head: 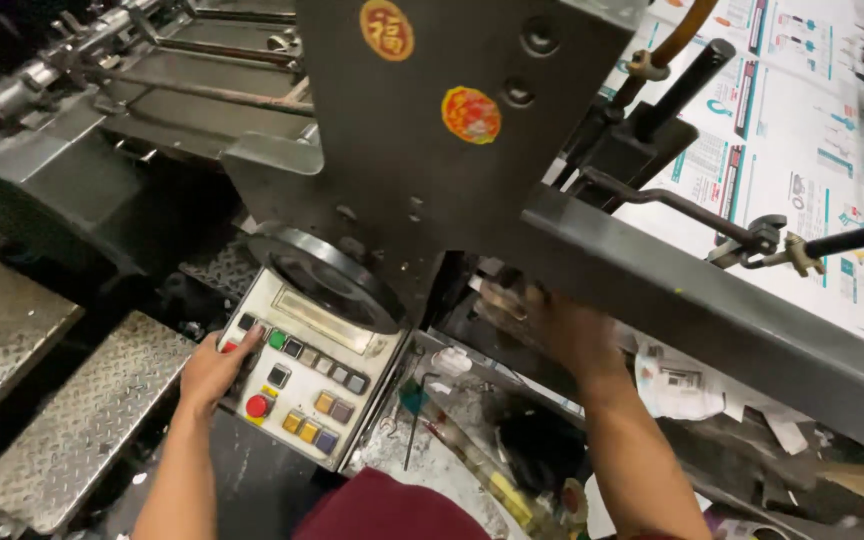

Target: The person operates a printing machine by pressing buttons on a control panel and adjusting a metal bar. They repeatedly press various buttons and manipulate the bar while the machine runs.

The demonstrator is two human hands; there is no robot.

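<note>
Head camera looks down on a printing machine. Left hand (214,368) rests on the left edge of a slanted control panel (304,372), thumb stretched toward the top-left buttons and fingers loosely spread, gripping nothing; a red round button (258,406) sits just right of the palm. Right hand (552,328) reaches under the grey steel crossbar (712,305) to the right, blurred, so I cannot tell whether its fingers are spread or pressed together. Printed sheets (802,130) lie far right. Diamond-plate steps (82,420) lie near left.
</note>
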